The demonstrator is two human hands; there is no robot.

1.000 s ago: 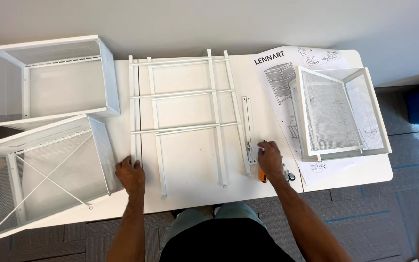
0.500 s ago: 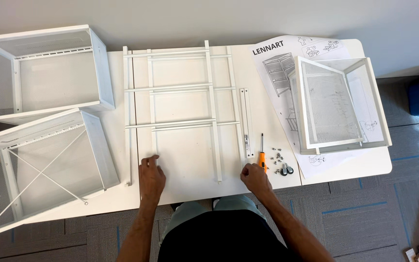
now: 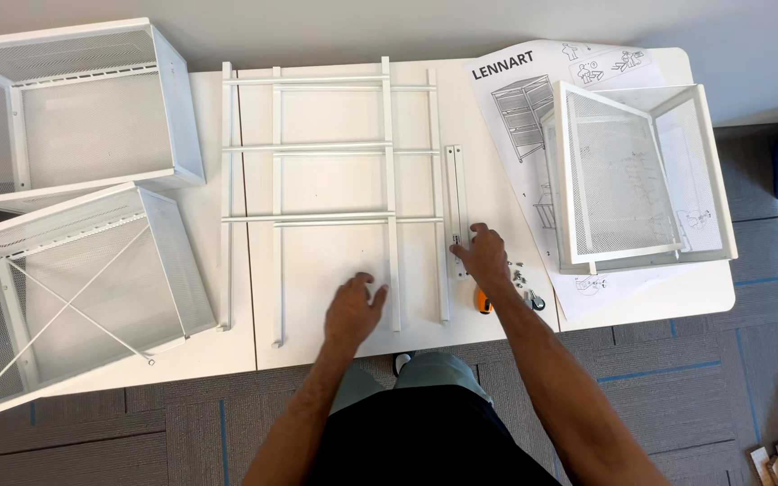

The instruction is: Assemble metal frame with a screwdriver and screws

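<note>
While the white table [image 3: 317,297] is carrying a whole spread of unassembled parts, the person is leaning over its near edge with both bare hands out. The left hand [image 3: 353,308] is lying palm down on the tabletop, fingers spread and its grip released, holding nothing, just beside the lower ends of the white ladder-like frames [image 3: 335,148], whose long rails are running away from the person with thin crossbars between them. The right hand [image 3: 483,256] is sitting near the lower end of two short white rails [image 3: 455,193] lying side by side just right of the frames; its fingertips are touching that end, but whether the grip is clenched on anything cannot be told from here. Just below that hand an orange-handled tool [image 3: 483,301] is peeking out at the wrist, and a small heap of dark fittings [image 3: 524,283] is lying just beside it on the corner of the instruction sheet [image 3: 533,117]. On that sheet a white mesh basket [image 3: 641,175] is resting on its side at the right end of the table. Over on the left, two larger mesh baskets [image 3: 74,108] are sitting one behind the other, the nearer one [image 3: 74,288] hanging over the table's left edge above the grey carpet [image 3: 182,432].
</note>
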